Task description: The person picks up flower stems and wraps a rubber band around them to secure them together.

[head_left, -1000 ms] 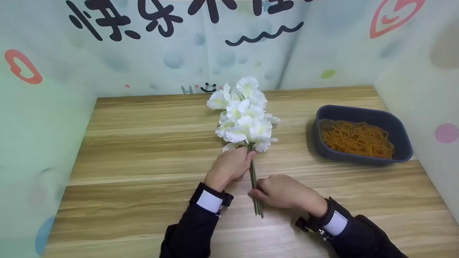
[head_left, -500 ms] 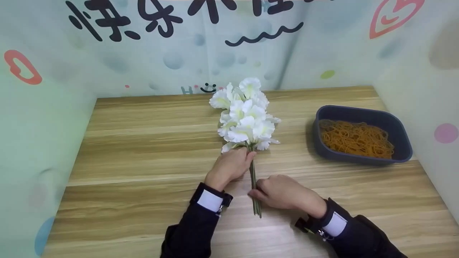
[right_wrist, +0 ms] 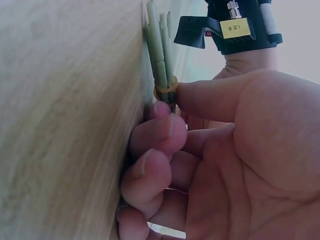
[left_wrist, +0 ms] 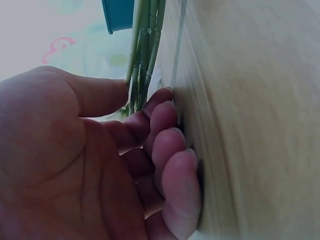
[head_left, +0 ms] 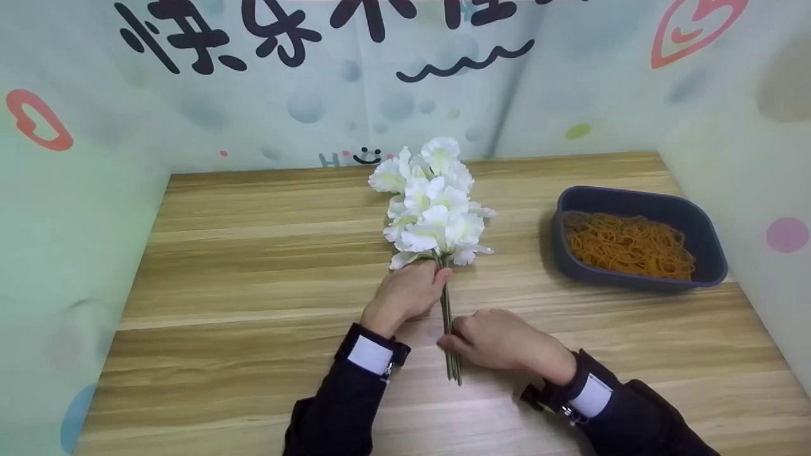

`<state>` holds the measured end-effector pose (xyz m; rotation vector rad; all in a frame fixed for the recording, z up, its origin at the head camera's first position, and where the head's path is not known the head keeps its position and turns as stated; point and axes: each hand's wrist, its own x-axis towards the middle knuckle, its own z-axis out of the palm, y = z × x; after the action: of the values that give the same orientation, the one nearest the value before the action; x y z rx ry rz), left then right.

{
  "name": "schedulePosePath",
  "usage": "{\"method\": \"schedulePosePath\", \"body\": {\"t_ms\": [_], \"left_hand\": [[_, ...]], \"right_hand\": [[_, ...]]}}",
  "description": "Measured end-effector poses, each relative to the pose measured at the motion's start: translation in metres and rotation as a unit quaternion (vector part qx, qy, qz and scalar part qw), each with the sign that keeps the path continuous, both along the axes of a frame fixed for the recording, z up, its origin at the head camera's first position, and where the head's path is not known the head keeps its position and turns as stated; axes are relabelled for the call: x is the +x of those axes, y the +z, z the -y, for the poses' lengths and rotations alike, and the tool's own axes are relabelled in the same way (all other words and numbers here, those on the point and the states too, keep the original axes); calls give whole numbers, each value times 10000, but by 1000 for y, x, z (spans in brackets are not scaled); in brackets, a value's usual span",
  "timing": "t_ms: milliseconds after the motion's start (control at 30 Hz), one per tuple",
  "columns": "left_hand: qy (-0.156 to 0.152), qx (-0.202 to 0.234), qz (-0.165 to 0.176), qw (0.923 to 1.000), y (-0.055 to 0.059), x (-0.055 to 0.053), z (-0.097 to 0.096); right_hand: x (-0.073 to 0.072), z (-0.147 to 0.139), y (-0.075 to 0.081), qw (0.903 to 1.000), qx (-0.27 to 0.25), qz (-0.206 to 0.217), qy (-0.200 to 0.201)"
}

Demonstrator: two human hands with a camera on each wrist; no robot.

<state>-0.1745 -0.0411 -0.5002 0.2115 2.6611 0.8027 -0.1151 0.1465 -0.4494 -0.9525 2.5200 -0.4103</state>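
A bunch of artificial white flowers (head_left: 437,209) lies on the wooden table, blossoms toward the back wall and green stems (head_left: 446,301) toward me. Just under the blossoms, my left hand (head_left: 410,291) pinches the stems between thumb and curled fingers. Lower down, my right hand (head_left: 504,339) pinches them near their cut ends. A tan rubber band (right_wrist: 169,90) circles the stems right at the right thumb in the right wrist view. In the left wrist view, the stems (left_wrist: 145,47) rise past the left thumb, with the fingertips close against the tabletop.
A dark blue box (head_left: 633,201) stands on the right of the table, holding a pile of rubber bands (head_left: 627,244). Printed fabric walls (head_left: 253,126) enclose the table (head_left: 253,266) at the back and both sides.
The blossoms have shifted slightly right and the stem ends slightly left since one second ago. Both hands keep nearly the same place and grip.
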Motion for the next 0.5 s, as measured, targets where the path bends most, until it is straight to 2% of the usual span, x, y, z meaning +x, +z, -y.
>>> {"method": "schedulePosePath", "body": {"t_ms": [500], "left_hand": [[-13,-4,-191,9998,-2,1,2]], "right_hand": [[1,0,2,10000,-10,9,-84]]}}
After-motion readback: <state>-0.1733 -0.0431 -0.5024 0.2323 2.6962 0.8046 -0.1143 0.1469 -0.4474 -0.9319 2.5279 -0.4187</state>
